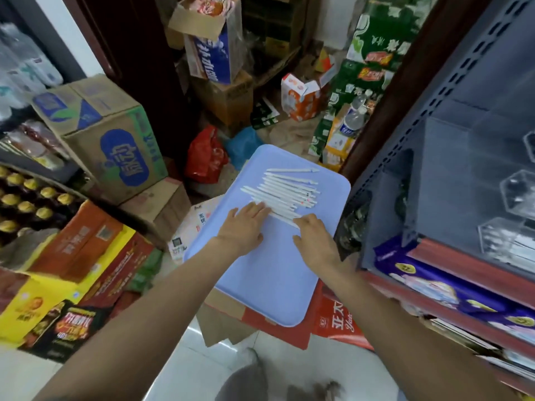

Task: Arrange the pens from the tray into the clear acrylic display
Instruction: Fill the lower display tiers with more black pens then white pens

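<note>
White slim plastic pens (285,192) lie in a row on the pale blue rectangular plastic tray (269,273). Left hand (246,224) rests flat on the row's near end, fingers straight. Right hand (314,241) touches beside it, fingers relaxed. Clear acrylic display (509,241) stands on the shelf right of the tray.

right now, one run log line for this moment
stage: gathering pens | left hand: flat on pens | right hand: fingers on pens | tray: pens remain | acrylic display: on shelf
</note>
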Demonstrator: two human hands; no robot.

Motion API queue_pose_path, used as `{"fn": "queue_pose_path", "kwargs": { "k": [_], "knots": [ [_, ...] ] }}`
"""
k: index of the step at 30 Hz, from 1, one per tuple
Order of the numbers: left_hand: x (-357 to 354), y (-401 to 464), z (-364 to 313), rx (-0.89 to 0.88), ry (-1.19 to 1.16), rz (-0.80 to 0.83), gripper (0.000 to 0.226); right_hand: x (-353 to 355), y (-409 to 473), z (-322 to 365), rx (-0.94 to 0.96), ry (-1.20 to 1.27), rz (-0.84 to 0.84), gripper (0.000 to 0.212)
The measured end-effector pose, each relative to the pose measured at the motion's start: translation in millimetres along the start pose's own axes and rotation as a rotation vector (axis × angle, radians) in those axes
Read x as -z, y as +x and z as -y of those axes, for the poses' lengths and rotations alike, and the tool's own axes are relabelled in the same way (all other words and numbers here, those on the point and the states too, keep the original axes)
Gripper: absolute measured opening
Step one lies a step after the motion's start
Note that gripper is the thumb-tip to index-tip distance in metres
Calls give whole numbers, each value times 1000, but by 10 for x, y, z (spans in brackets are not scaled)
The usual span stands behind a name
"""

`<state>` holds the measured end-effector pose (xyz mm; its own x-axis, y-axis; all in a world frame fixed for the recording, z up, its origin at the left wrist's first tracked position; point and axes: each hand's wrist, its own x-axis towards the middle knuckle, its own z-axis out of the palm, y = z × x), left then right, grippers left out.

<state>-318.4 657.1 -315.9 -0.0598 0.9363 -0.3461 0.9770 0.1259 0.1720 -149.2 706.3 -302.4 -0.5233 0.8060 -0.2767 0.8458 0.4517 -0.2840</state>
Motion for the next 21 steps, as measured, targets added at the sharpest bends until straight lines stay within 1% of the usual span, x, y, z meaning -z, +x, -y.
{"fn": "queue_pose_path", "kwargs": {
  "k": [4, 8, 11, 14, 15, 16, 18, 19, 21],
  "knots": [
    [-66, 47, 85, -44, -4, -71, 66, -39, 99, 54, -36, -96, -23, 36],
    [-34, 93, 124, -94, 11, -130, 57, -43, 152, 112, -63, -138, 65, 33],
    [-31, 87, 128, -98, -35, -131, 53, -32, 176, 151, -66, -156, 161, 33],
    [-69, 80, 144, -101, -134, -115, 53, -67, 191, 203, -80, -152, 203, 29],
    [-74, 78, 149, -96, -167, -110, 52, -64, 181, 238, -136, -79, 207, 26],
    [-77, 78, 154, -89, -196, -104, 52, -73, 155, 252, -150, -48, 211, 23],
    [-88, 73, 164, -60, -265, -102, 50, -77, 172, 244, -173, -128, 252, 13],
    [-95, 59, 166, -32, -329, -120, 48, -86, 167, 227, -130, -175, 273, 10],
    [-106, 26, 166, 51, -511, -225, 44, -75, 130, 188, -110, -154, 285, 14]
  ]
}}
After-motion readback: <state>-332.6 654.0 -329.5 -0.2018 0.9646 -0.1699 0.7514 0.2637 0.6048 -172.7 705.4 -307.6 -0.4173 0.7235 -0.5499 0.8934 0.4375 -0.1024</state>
